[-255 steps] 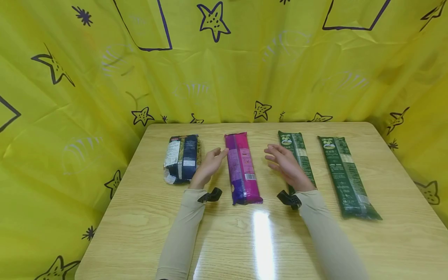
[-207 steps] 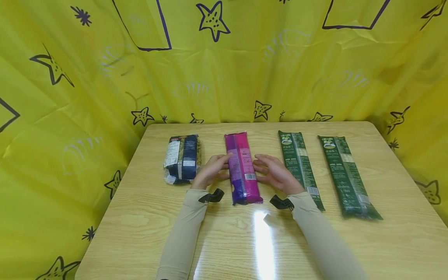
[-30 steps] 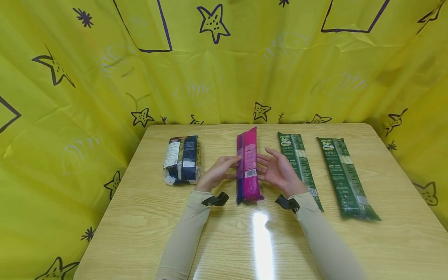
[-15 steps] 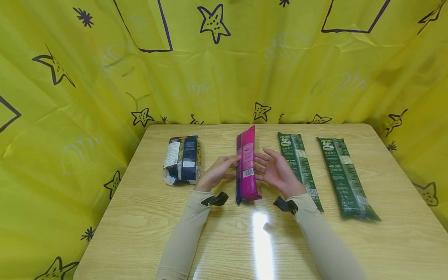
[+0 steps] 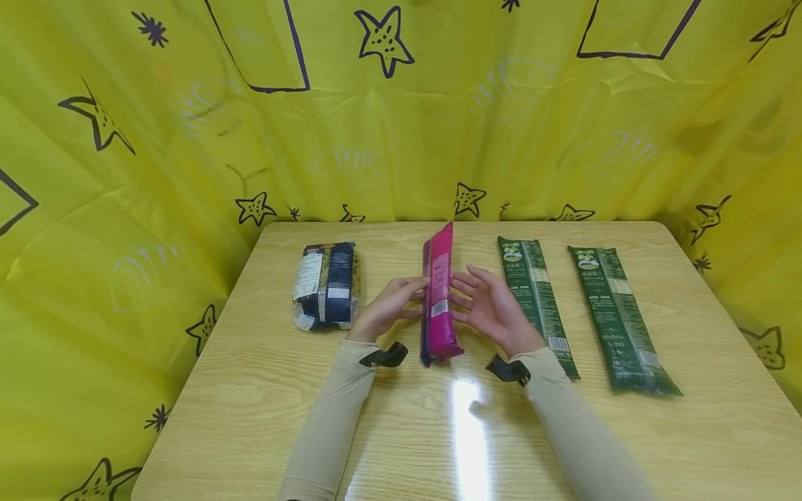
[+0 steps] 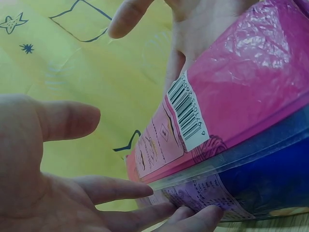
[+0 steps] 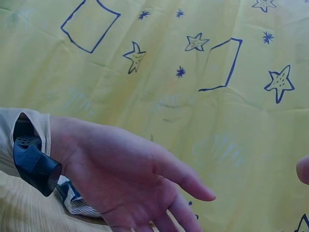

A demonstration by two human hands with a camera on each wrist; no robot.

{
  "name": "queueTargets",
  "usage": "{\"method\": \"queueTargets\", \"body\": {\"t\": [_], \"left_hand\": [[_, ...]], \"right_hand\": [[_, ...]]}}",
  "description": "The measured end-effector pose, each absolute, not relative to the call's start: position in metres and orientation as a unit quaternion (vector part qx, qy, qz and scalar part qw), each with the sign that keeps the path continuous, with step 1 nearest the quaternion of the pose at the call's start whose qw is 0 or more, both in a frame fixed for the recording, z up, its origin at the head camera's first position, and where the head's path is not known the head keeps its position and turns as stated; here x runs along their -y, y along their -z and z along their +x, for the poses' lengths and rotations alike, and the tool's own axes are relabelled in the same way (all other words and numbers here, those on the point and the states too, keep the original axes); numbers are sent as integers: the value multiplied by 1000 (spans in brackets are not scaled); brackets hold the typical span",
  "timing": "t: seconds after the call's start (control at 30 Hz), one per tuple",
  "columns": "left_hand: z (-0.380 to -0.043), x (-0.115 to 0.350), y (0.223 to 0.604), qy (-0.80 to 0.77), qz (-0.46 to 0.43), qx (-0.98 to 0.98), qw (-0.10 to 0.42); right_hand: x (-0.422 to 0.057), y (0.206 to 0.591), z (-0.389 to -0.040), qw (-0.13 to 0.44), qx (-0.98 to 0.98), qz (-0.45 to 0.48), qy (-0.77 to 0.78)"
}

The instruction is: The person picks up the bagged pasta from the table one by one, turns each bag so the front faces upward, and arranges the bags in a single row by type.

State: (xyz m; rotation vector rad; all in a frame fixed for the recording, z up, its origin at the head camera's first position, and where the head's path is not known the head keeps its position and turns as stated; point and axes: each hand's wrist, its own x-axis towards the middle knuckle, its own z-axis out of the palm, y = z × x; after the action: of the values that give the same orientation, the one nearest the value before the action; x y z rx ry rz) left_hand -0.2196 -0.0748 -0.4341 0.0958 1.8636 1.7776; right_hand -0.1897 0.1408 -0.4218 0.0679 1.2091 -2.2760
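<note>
A long pink and purple plastic packet (image 5: 441, 299) with a barcode stands tipped on its long edge between both hands. In the left wrist view its pink face and blue side (image 6: 270, 176) show, with a noodle-like drawing on it. My left hand (image 5: 388, 307) touches its left side with nearly straight fingers, thumb apart in the left wrist view. From the right, my right hand (image 5: 495, 309) has its extended fingers against the pink face, palm turned toward it. The right wrist view shows that palm (image 7: 125, 179) but not the packet.
A navy and clear bag (image 5: 326, 285) lies on the left of the wooden table (image 5: 250, 417). Two long green spaghetti packets lie to the right, a nearer one (image 5: 532, 278) behind the right hand and a farther one (image 5: 620, 320). A yellow curtain (image 5: 401, 139) surrounds the table.
Both hands came in to the packet, which lay flat and was tipped onto its edge. Over the last second it turned steeper and its top shifted slightly left, the right hand following leftward.
</note>
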Motion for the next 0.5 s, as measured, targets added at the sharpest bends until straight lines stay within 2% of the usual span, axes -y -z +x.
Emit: {"method": "queueTargets", "body": {"t": [0.5], "left_hand": [[-219,76,433,-666,38,-694,272]], "right_hand": [[-135,424,-189,268,-443,9,855]]}}
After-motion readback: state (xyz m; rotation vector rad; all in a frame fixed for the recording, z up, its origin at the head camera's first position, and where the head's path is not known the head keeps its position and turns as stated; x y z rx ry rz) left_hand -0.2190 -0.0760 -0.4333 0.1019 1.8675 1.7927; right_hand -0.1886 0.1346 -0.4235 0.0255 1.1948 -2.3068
